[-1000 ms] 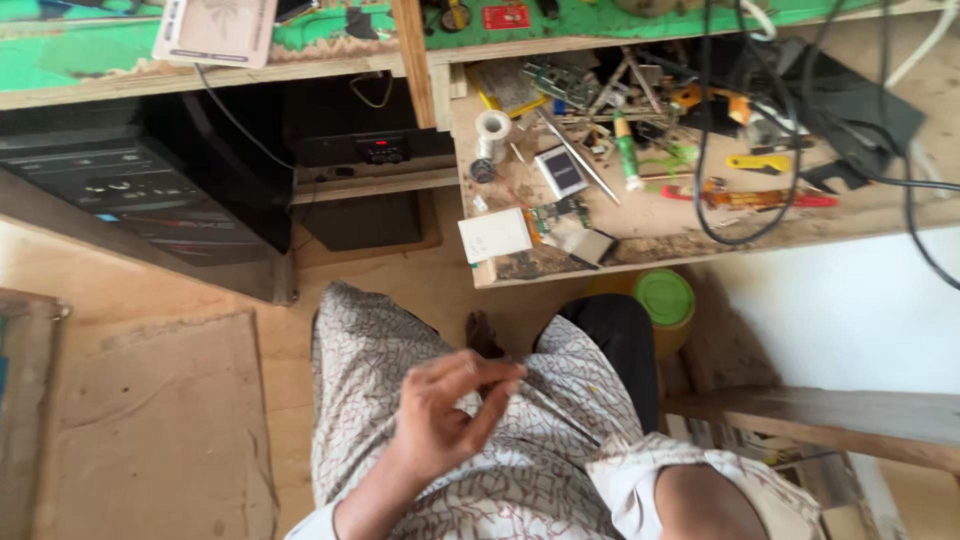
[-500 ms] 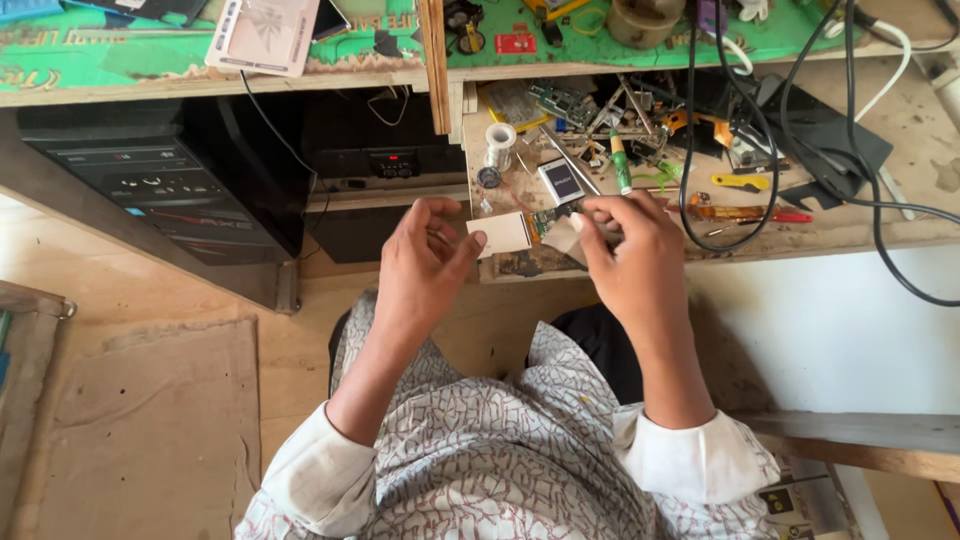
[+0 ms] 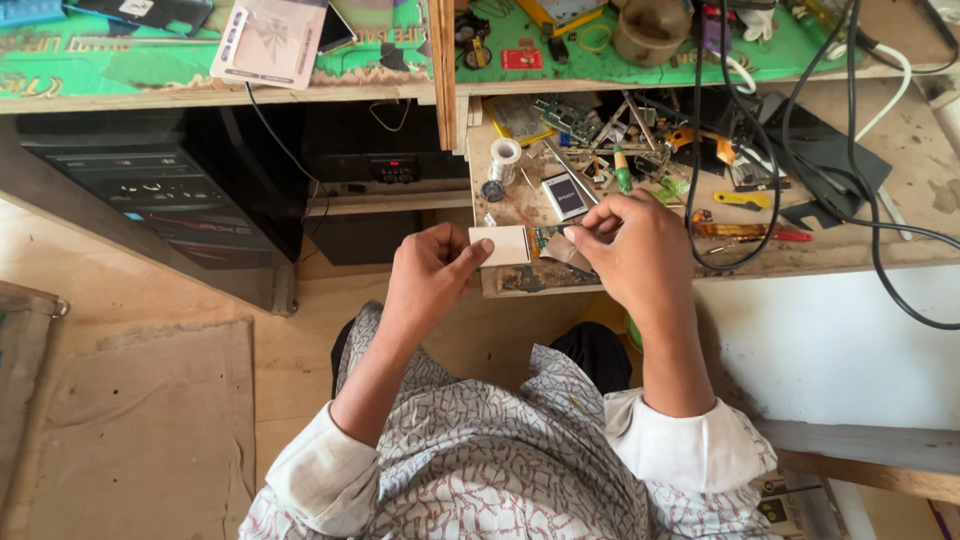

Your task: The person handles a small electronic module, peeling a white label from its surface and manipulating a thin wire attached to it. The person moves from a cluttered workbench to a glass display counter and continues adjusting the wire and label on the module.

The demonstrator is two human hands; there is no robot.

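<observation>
Over the near edge of the lower wooden tabletop [image 3: 860,250], a pale, cream-coloured rectangular card [image 3: 501,245] is pinched at its left side by the left hand [image 3: 430,275], thumb on top and the other fingers curled under it. Just beside it, the right hand [image 3: 635,250] pinches a small grey piece [image 3: 562,250] between thumb and fingertips; what kind of piece it is cannot be told. The two hands sit close together, the card and the grey piece almost meeting between them.

Beyond the hands, on the tabletop, lie a small dark-screened square device [image 3: 565,196], a spool of solder wire [image 3: 505,155], green circuit boards [image 3: 565,118], a green-handled tool [image 3: 622,170] and a red-handled tool [image 3: 745,232]. Black cables [image 3: 830,160] loop across the right side. To the left, under the upper shelf, stands a black computer case [image 3: 170,195]. On the green mat [image 3: 150,70] above rests a pale booklet [image 3: 270,40]. Below, the person's patterned shirt [image 3: 500,450] fills the lower view, with a wooden floor [image 3: 150,400] at left.
</observation>
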